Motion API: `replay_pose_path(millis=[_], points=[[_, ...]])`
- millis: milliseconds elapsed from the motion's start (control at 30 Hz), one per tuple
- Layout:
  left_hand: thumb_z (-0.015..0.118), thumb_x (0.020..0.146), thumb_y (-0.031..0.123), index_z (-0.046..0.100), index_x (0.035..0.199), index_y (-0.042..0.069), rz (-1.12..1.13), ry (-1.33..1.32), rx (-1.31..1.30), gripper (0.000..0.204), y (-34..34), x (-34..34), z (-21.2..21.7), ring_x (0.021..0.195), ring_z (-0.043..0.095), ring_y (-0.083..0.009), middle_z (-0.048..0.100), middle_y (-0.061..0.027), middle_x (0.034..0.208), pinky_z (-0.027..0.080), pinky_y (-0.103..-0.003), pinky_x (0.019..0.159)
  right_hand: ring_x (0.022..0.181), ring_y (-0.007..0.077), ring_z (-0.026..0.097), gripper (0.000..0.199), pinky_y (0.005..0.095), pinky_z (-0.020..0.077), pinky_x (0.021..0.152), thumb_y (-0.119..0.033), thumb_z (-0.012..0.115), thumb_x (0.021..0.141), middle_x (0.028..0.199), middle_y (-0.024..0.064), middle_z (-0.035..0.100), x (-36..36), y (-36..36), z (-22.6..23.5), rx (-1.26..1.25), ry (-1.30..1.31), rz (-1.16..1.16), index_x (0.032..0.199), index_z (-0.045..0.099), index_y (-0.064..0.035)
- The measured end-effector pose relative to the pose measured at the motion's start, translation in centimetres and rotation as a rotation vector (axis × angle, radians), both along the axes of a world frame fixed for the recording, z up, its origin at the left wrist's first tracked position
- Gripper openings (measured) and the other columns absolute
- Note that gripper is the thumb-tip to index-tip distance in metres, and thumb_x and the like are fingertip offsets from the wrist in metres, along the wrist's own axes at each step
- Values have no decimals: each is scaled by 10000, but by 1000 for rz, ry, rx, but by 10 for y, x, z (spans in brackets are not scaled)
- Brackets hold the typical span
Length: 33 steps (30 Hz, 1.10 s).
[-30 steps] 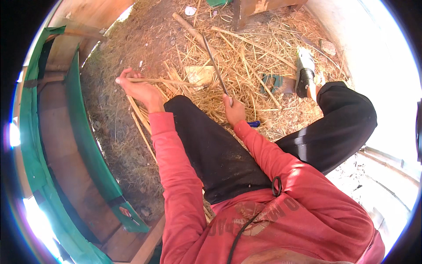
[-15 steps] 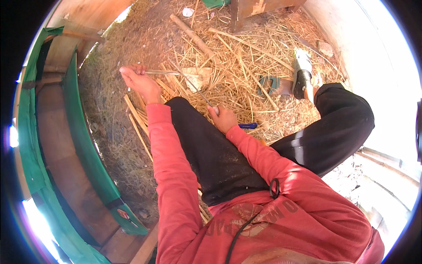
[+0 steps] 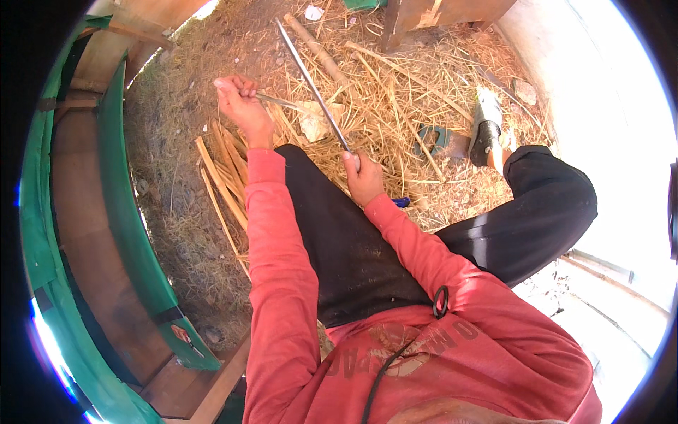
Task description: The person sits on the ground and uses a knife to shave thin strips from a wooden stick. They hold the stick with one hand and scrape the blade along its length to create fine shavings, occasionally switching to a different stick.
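Nearest, just off centre: one right hand (image 3: 365,178), gripping one long blade (image 3: 311,78) that pointed to eleven. One whitish block (image 3: 318,123) lay toward twelve; one left hand (image 3: 242,104), at eleven, pinched one pale strip (image 3: 282,103). Room lay at ten, over dry-grassed ground (image 3: 173,120); one wall (image 3: 558,63) edged two.

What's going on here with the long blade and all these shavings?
Someone in a red sweatshirt holds a long-bladed knife in the right hand, tip forward and leftward. The left hand pinches a thin pale strip whose far end appears over a pale block. Whether knife and strip touch isn't clear. Straw-coloured shavings cover the ground ahead, and longer split strips lie beside the left leg.
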<state>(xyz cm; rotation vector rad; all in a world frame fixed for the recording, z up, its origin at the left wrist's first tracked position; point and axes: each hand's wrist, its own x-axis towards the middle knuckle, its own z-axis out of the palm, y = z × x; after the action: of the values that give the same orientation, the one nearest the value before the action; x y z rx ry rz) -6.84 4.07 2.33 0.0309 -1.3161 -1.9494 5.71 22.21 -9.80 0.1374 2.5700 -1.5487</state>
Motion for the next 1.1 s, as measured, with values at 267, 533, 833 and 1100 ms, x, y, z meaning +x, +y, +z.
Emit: replay_pose_path(millis=[267,533,833,1100], points=[[453,970,405,371,731,83,20,-3,55,409,1,15,-1,598,306,-99,324,0,664,281,-255,558,847,418,619,701,474,477,755,-580,375,902,834,283,631,24,26,-74,314,-270,179,941,630,71],[400,973,453,353,746,106,82,-62,-72,418,-32,20,-12,609,331,-102,328,-3,657,476,-400,693,546,299,576,664,399,439,570,-600,443,877,581,174,561,2,1,-36,-46,-102,-86,763,603,35],[406,965,478,366,750,95,172,-33,0,441,-31,19,-13,611,327,-123,344,-11,675,347,-291,597,785,417,626,482,475,486,740,-454,478,905,788,250,636,16,-7,-41,201,-162,61,1006,608,0],[441,950,485,366,726,94,186,-33,34,456,-32,27,-3,595,322,-114,335,-7,651,300,-272,574,893,446,600,697,476,447,821,-632,414,856,862,312,616,24,17,-108,262,-363,145,985,652,10]])
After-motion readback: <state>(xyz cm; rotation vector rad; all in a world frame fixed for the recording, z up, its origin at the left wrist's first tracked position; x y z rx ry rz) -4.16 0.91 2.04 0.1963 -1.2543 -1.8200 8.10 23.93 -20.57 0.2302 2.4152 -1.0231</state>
